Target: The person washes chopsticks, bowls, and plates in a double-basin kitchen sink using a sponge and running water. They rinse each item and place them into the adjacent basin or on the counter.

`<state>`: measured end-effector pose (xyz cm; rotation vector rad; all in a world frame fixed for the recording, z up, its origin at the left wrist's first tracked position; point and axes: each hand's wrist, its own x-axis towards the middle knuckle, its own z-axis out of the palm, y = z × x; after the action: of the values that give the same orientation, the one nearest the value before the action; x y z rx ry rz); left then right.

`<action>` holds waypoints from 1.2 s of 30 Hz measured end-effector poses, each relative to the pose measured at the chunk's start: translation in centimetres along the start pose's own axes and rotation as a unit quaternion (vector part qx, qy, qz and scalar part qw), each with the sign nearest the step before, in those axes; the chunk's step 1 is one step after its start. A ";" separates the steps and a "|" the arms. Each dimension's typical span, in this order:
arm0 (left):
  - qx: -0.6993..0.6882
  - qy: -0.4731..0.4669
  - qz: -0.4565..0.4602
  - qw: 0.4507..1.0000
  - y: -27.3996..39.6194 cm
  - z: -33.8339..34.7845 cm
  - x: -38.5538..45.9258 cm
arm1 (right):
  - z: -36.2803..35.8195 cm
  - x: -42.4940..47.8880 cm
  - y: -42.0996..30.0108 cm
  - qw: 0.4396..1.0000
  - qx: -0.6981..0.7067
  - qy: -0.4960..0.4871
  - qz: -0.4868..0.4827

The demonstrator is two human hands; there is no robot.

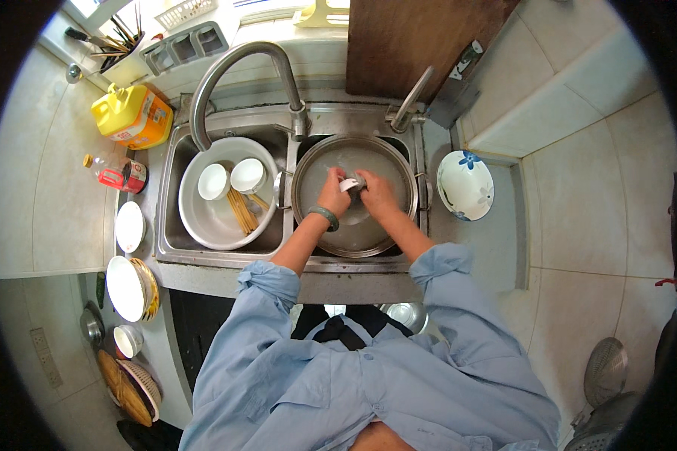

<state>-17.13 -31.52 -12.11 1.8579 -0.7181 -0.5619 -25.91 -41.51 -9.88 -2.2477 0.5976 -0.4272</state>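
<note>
My left hand (334,194) grips a white ceramic piece (348,184), perhaps a spoon, above a wide steel pan (355,239) of cloudy water set over the right sink basin. Pressed to the piece is a greyish scrubber (359,181) held by my right hand (379,194). A green bangle circles my left wrist. In the left basin a white plastic tub (194,225) holds a white bowl (214,181), another white bowl (248,176) and wooden chopsticks (241,212).
A curved steel faucet (242,48) arches over the left basin. Oval flowered dish (465,186) lies at the right. Along the left counter are a yellow jug (132,117), a red-labelled bottle (118,173), a white dish (130,226) and stacked plates (127,288). A brown board (412,45) stands behind.
</note>
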 end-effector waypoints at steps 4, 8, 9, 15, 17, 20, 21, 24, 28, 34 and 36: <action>-0.117 0.087 -0.131 0.981 -1.0 1.2 -0.5 | 6.0 -3.5 6.1 0.894 0.285 0.064 0.340; -0.194 0.157 -0.153 0.956 -4.0 2.0 -1.5 | 7.2 -6.0 4.6 0.679 0.513 -0.040 0.524; -0.181 0.171 -0.139 0.958 -3.8 1.9 -1.3 | 6.9 -5.8 4.6 0.718 0.466 -0.084 0.509; 0.062 0.238 -0.070 0.967 -2.8 0.1 -0.7 | 4.2 -2.7 5.0 0.955 -0.116 -0.044 0.269; 0.149 0.232 -0.060 0.959 -1.8 1.0 -0.4 | 5.3 -3.3 8.9 0.964 0.011 0.005 0.265; 0.021 0.205 -0.186 0.961 -4.1 1.2 -0.6 | 4.6 -3.1 6.9 0.885 0.328 -0.038 0.330; -0.053 0.186 -0.243 0.950 -5.1 1.3 -0.5 | 3.2 -3.1 4.7 0.819 0.441 -0.068 0.360; -0.465 0.181 -0.509 0.701 -2.8 2.8 -1.1 | -0.2 -4.8 0.8 0.977 0.192 0.045 0.076; -0.665 0.175 -0.505 0.521 -4.2 5.3 -1.8 | 0.3 -6.5 -2.7 0.996 0.042 0.057 -0.058; -0.694 0.000 -0.551 0.463 -3.7 4.7 -2.8 | -0.1 -2.3 -4.7 0.982 -0.104 0.069 -0.144; -0.648 -0.097 -0.561 0.506 -3.3 3.8 -3.3 | -0.4 1.2 -3.1 0.997 -0.055 -0.051 -0.011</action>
<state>-21.33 -30.71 -16.38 0.4735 0.8904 -1.5613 -24.23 -40.49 -7.12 -2.3677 0.5554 -0.2960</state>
